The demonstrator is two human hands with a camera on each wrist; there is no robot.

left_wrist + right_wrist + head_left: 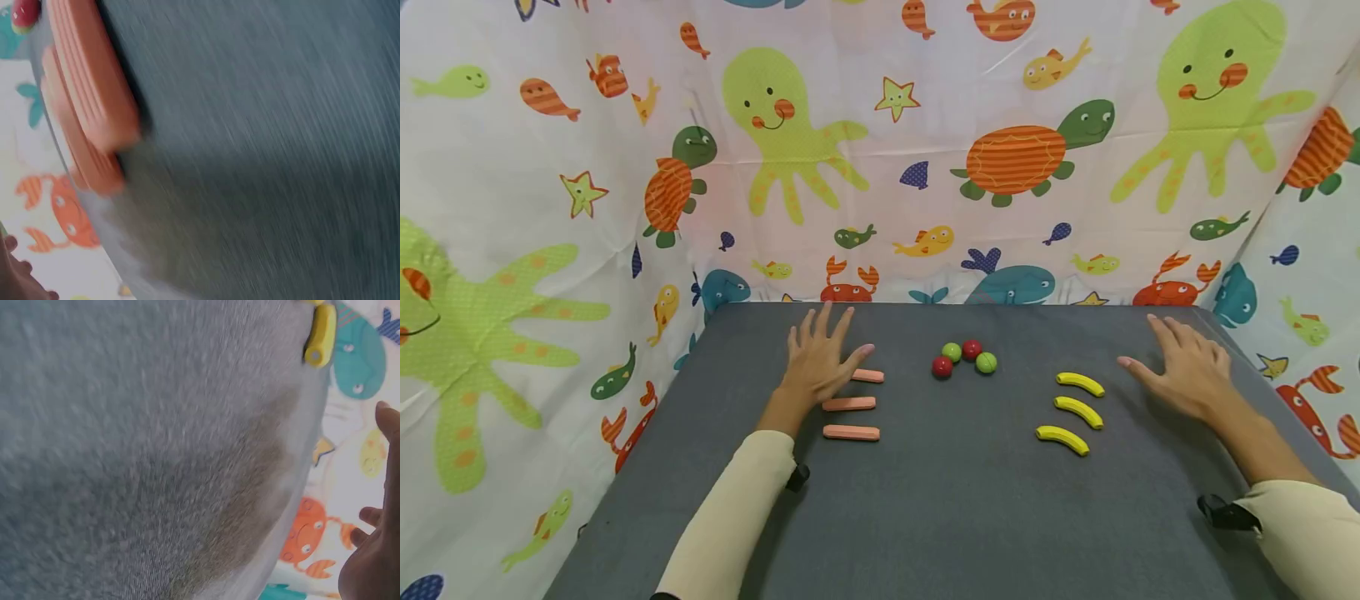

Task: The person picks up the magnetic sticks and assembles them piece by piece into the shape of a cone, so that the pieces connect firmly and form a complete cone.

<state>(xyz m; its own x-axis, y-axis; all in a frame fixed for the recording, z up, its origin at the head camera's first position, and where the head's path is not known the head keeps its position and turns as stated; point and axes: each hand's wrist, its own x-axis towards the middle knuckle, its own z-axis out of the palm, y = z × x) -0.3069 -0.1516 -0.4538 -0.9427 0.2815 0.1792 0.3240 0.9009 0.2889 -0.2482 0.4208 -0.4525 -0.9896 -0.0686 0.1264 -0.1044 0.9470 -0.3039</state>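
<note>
My left hand (pixel 815 360) is spread with fingers extended above the left part of the dark table, partly covering the farthest of three salmon-pink ridged sticks (pixel 852 433). In the left wrist view the ridged sticks (pixel 94 75) loom close, while only fingertips of the hand (pixel 22 278) show at the lower left corner. Over the right side, my right hand (pixel 1191 371) hovers with its fingers extended and holds nothing. Three small yellow toy bananas (pixel 1078 412) lie to the left of it. The right wrist view catches part of that hand (pixel 378 544) and a banana (pixel 320 337).
Two red balls (pixel 942 367) and two green balls (pixel 987 362), fruit-like, sit clustered near the table's back middle. The grey table (pixel 940 517) ends at a white curtain (pixel 910 208) printed with sea animals, which also hangs along both sides.
</note>
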